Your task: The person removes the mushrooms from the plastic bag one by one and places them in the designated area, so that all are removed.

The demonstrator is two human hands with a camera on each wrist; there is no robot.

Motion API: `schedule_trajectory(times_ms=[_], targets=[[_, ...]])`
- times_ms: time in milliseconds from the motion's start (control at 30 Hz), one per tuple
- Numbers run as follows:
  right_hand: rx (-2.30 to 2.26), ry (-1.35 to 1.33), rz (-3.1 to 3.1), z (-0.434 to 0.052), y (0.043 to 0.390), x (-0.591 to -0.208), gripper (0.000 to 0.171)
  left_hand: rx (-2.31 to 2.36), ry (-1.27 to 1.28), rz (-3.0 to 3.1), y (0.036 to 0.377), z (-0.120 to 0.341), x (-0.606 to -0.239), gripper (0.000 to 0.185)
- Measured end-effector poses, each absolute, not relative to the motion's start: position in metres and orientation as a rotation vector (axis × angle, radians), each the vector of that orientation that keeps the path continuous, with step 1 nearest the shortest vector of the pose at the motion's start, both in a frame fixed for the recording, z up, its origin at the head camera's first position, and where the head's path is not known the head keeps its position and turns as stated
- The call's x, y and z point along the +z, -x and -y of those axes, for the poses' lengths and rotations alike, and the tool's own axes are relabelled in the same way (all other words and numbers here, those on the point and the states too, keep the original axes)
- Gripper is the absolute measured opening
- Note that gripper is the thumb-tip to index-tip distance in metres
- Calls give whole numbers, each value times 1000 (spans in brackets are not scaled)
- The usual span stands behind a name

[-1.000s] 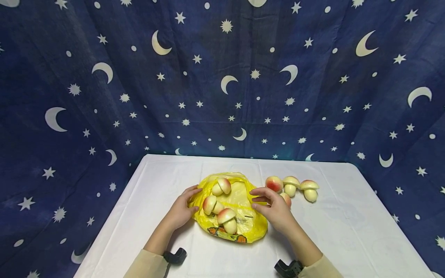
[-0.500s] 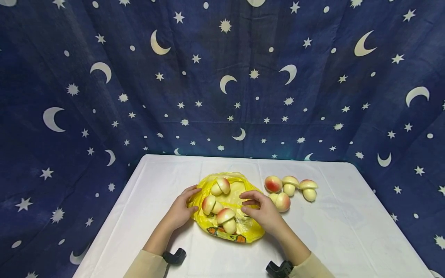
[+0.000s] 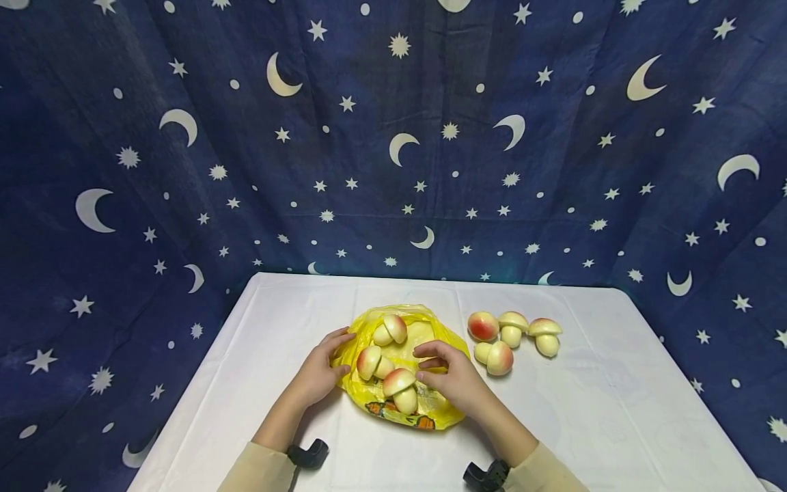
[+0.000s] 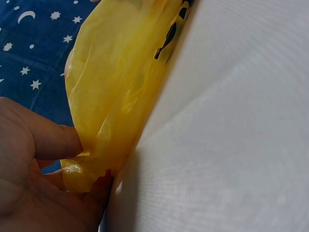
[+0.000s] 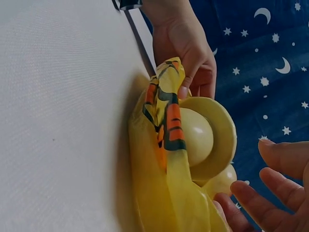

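Right hand (image 3: 451,378) slid left onto the yellow bag (image 3: 424,403) mid-desk (image 3: 584,410), fingers loosely curled beside a mushroom (image 3: 401,389), nothing gripped, while left hand (image 3: 320,372) pinches the bag's edge.

Even, soft light fills the head view, bright on the white table (image 3: 615,410) and dimmer on the dark backdrop (image 3: 184,137), with only faint shadows under the hands. Its wide lens bends the edges. Both wrist views are close and soft in focus; the yellow bag (image 4: 120,82) glows translucent, and the table weave blurs nearby.
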State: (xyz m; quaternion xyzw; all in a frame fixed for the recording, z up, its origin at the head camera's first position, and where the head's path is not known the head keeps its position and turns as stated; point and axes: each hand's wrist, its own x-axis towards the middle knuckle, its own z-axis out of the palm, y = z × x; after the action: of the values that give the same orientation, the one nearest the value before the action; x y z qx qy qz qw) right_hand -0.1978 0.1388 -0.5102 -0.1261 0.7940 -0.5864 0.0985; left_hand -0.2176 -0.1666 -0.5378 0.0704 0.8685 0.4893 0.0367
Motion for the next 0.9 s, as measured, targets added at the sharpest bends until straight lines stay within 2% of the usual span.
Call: schedule_trajectory(times_ms=[600, 900], targets=[[-1650, 410, -2322, -125, 195, -519, 41, 1504, -216, -2666, 217, 167, -536, 61], [-1599, 418, -2342, -120, 195, -520, 37, 1486, -229, -2691, 217, 167, -538, 61]])
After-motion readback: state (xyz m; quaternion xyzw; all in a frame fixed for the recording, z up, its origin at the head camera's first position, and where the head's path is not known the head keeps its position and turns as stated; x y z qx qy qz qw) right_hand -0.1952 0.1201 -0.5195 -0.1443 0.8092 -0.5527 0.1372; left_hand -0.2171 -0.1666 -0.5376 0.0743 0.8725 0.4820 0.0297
